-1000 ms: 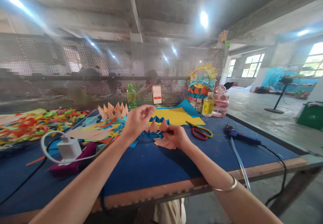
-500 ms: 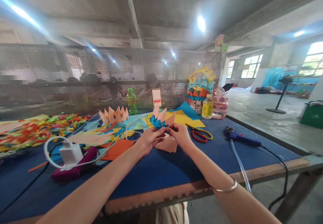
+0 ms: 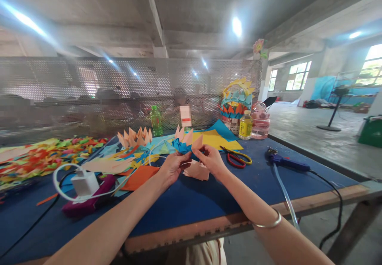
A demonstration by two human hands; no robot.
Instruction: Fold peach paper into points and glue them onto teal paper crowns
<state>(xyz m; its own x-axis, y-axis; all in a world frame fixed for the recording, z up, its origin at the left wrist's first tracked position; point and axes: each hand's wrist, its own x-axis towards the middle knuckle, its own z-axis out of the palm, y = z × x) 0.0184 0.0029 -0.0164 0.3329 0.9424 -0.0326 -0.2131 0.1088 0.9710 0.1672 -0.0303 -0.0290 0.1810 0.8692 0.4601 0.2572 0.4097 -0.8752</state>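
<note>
Both hands grip a folded-paper piece (image 3: pixel 181 145) with a blue base and peach points, held just above the table. My left hand (image 3: pixel 176 165) pinches its lower edge between thumb and fingers. On the other side, my right hand (image 3: pixel 211 159) is closed at the rightmost peach point. Beneath the hands lie peach paper sheets (image 3: pixel 197 170). To the left stands a peach spiky paper ring (image 3: pixel 135 137), with an orange sheet (image 3: pixel 140 178) in front of it. Red-and-yellow-handled scissors (image 3: pixel 237 158) rest to the right of my right hand.
A glue gun (image 3: pixel 289 162) with a cord lies at the right of the blue table (image 3: pixel 238 193). At left are a purple power strip (image 3: pixel 89 197) with a white charger, and colourful paper scraps (image 3: pixel 59 153). Bottles (image 3: pixel 245 125) and a stacked paper basket (image 3: pixel 237 102) stand behind.
The paper piece has shifted slightly left and turned in my hands, its peach points now leaning differently. My right hand has moved a little left along its edge.
</note>
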